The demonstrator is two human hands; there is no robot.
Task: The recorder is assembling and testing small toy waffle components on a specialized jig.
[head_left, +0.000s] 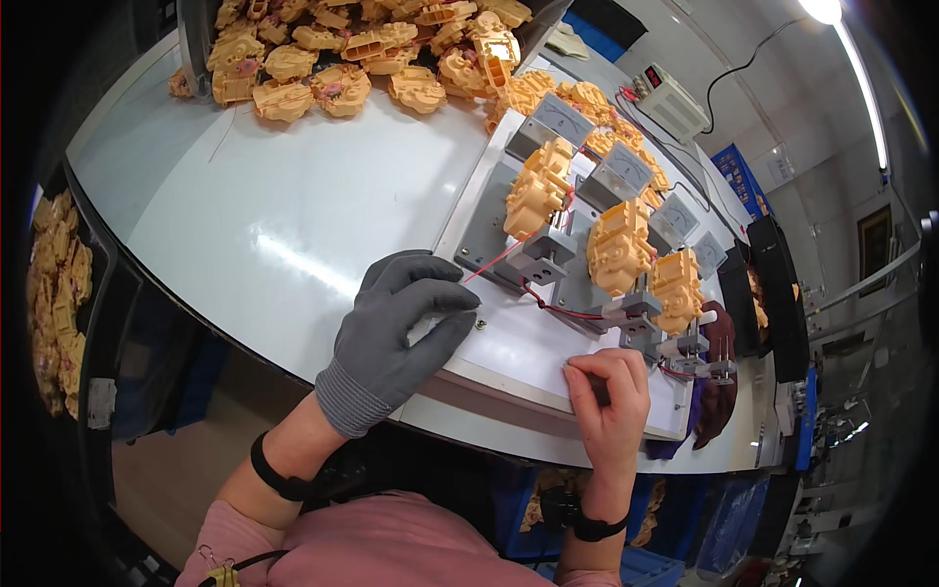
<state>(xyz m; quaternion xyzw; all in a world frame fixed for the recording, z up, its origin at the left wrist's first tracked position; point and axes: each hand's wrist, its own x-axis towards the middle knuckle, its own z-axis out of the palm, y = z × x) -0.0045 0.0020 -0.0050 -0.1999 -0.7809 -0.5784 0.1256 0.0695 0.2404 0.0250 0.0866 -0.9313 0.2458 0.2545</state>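
My left hand (403,318), in a grey knit glove, has its fingers and thumb bent toward each other. A thin red wire (496,262) runs to its fingertips from a yellow plastic gear housing (540,191), which sits on the leftmost grey test fixture (544,256). My bare right hand (614,396) is curled over the white board's (528,377) near edge, thumb against the index finger; anything in that pinch is hidden. Two more yellow housings, a middle one (620,247) and a right one (676,292), stand on similar fixtures. Behind them are several analog meters (620,172).
A heap of yellow housings (337,83) spills from a bin at the back left. More housings (590,103) lie behind the meters, near a white power supply (668,101). Dark red cloth (719,401) lies at the right. A bin of housings (59,303) stands far left.
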